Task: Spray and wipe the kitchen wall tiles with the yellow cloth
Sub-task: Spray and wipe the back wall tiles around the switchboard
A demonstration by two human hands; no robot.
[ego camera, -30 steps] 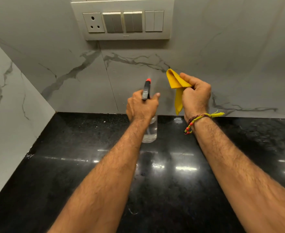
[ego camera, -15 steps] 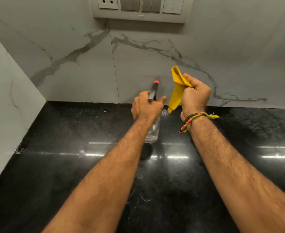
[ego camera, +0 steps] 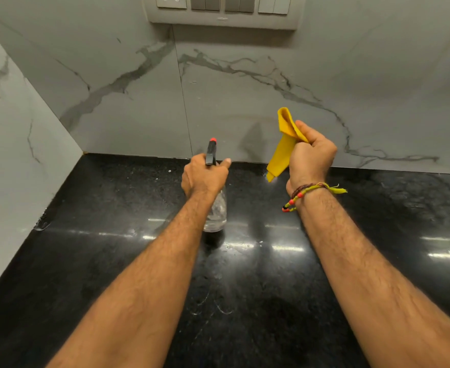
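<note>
Gripping a clear spray bottle (ego camera: 215, 208) by its neck, the person's left hand (ego camera: 204, 177) has its fingers curled round it and aims the red-tipped nozzle at the grey marble wall tiles (ego camera: 245, 102). The right hand (ego camera: 311, 158), raised beside it and apart from the bottle, clutches a bunched yellow cloth (ego camera: 282, 147) in a closed fist, short of the wall. Below lies a glossy black table (ego camera: 112, 248). A switch panel (ego camera: 223, 11) sits high on the tiles.
</note>
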